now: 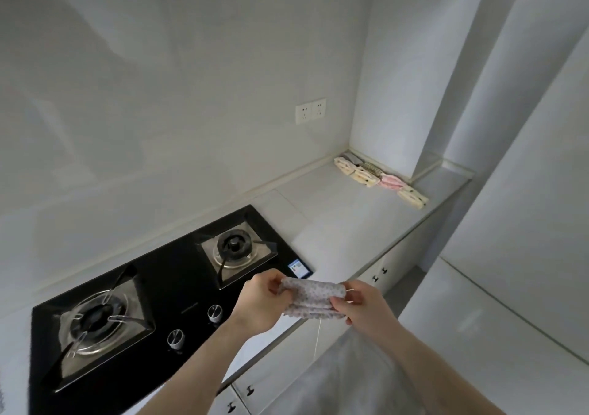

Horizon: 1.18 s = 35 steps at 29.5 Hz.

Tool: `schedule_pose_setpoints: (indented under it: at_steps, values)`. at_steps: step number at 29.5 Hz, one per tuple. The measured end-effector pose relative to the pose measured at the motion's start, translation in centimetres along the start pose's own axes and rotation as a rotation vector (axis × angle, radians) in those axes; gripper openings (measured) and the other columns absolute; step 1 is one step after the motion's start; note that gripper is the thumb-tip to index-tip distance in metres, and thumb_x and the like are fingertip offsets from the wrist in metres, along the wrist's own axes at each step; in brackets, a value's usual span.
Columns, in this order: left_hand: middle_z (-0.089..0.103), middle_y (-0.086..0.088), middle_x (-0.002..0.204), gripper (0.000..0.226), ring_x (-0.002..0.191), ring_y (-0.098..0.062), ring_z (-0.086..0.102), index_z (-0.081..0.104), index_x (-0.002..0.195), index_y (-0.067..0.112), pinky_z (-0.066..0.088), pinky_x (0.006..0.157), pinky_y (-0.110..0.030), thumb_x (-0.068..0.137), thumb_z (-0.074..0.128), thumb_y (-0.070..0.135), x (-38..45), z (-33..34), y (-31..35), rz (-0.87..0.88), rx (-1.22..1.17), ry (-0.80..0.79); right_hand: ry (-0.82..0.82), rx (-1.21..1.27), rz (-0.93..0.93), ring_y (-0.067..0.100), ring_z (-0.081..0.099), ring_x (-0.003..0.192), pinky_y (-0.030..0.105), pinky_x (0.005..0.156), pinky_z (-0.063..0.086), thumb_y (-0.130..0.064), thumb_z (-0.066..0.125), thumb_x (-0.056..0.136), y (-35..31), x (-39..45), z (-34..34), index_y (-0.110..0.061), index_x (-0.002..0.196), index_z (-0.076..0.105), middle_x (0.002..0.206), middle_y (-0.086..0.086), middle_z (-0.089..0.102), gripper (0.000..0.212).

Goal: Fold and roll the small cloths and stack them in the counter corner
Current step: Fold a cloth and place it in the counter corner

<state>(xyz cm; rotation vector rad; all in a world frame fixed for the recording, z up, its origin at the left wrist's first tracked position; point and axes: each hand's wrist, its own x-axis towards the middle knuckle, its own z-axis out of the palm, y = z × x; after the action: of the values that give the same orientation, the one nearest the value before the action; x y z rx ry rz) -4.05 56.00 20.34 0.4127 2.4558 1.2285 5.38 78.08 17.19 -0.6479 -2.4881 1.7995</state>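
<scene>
A small white cloth with a fine floral print (pixel 314 296) is held in the air over the counter's front edge, folded into a narrow band. My left hand (pixel 258 303) pinches its left end and my right hand (pixel 363 303) grips its right end. A thin thread hangs down from the cloth. Far off in the counter corner lies a row of folded cloths (pixel 381 180), cream, patterned and pink, along the right wall.
A black glass gas hob (pixel 172 290) with two burners and two knobs fills the counter's left part. The white counter (pixel 334 223) runs right to the corner. Two wall sockets (pixel 310 111) sit above it. White cabinet doors (pixel 274 379) are below.
</scene>
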Motion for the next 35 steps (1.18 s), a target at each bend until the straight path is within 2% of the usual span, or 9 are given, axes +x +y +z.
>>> schedule_pose_setpoints:
  at_steps: [5,10,14,17,19,25,29,32,35]
  values:
    - [0.074,0.008,0.086,0.013,0.081,-0.008,0.070,0.072,0.098,0.028,0.060,0.074,-0.031,0.090,0.064,0.022,6.3,0.3,1.5,0.027,0.069,-0.040,0.004,0.030,0.044,0.015,0.069,0.070,0.026,0.060,0.053,-0.017,0.074,0.090,-0.3,5.2,-1.7,-0.015,0.098,0.070,0.083,0.000,0.077,0.010]
    - [0.073,0.007,0.085,0.013,0.077,-0.006,0.069,0.070,0.099,0.025,0.049,0.062,-0.017,0.088,0.074,0.031,13.5,0.6,3.3,0.033,0.037,-0.090,0.078,0.058,0.122,0.012,0.071,0.064,0.026,0.061,0.056,-0.014,0.073,0.089,-0.6,10.7,-3.7,-0.011,0.100,0.071,0.078,0.000,0.076,0.012]
    - [0.077,0.006,0.093,0.023,0.086,-0.013,0.073,0.070,0.105,0.026,0.057,0.073,-0.029,0.087,0.077,0.039,19.0,1.2,4.6,0.002,-0.029,-0.168,0.146,0.205,0.203,0.010,0.067,0.057,0.024,0.055,0.050,-0.007,0.071,0.092,-1.3,14.3,-6.4,-0.003,0.105,0.068,0.079,0.010,0.075,0.014]
    - [0.073,0.007,0.094,0.022,0.083,-0.014,0.069,0.068,0.111,0.022,0.051,0.066,-0.018,0.091,0.075,0.030,22.2,1.5,5.4,0.016,0.004,-0.189,0.216,0.310,0.243,0.015,0.067,0.063,0.026,0.058,0.050,-0.008,0.070,0.094,-1.4,16.1,-8.0,-0.004,0.103,0.066,0.082,0.011,0.073,0.011]
    - [0.072,0.007,0.098,0.020,0.085,-0.014,0.068,0.068,0.110,0.024,0.050,0.066,-0.017,0.092,0.073,0.029,23.6,1.3,5.7,0.003,0.008,-0.198,0.248,0.379,0.280,0.018,0.064,0.065,0.028,0.060,0.047,-0.006,0.068,0.095,-0.9,17.4,-8.9,-0.003,0.100,0.065,0.081,0.013,0.070,0.006]
    - [0.071,0.011,0.107,0.012,0.098,-0.006,0.067,0.069,0.102,0.035,0.051,0.078,-0.019,0.092,0.070,0.029,28.7,0.3,5.6,0.001,0.052,-0.175,0.355,0.507,0.411,0.021,0.065,0.071,0.030,0.066,0.052,-0.005,0.065,0.097,1.9,24.6,-11.8,-0.004,0.105,0.064,0.087,0.015,0.070,0.008]
    - [0.071,0.012,0.106,0.013,0.100,-0.004,0.066,0.070,0.102,0.035,0.047,0.073,-0.015,0.092,0.071,0.028,32.1,1.0,6.4,-0.014,0.053,-0.166,0.391,0.505,0.482,0.023,0.064,0.077,0.031,0.070,0.053,0.000,0.061,0.097,4.5,30.6,-14.4,0.000,0.115,0.061,0.092,0.017,0.068,0.017]
    - [0.072,0.013,0.105,0.012,0.099,-0.003,0.066,0.070,0.099,0.039,0.049,0.079,-0.018,0.090,0.071,0.030,34.8,2.6,7.4,-0.041,0.070,-0.144,0.403,0.447,0.551,0.022,0.062,0.073,0.031,0.067,0.052,0.001,0.060,0.097,7.1,34.7,-16.5,0.002,0.116,0.060,0.087,0.018,0.068,0.019]
    - [0.071,0.015,0.104,0.012,0.096,-0.003,0.066,0.069,0.099,0.040,0.050,0.078,-0.018,0.091,0.070,0.031,37.4,5.0,8.5,-0.074,0.112,-0.145,0.426,0.411,0.613,0.024,0.062,0.068,0.032,0.060,0.052,-0.001,0.061,0.095,9.7,38.7,-19.1,0.006,0.115,0.064,0.084,0.019,0.069,0.021]
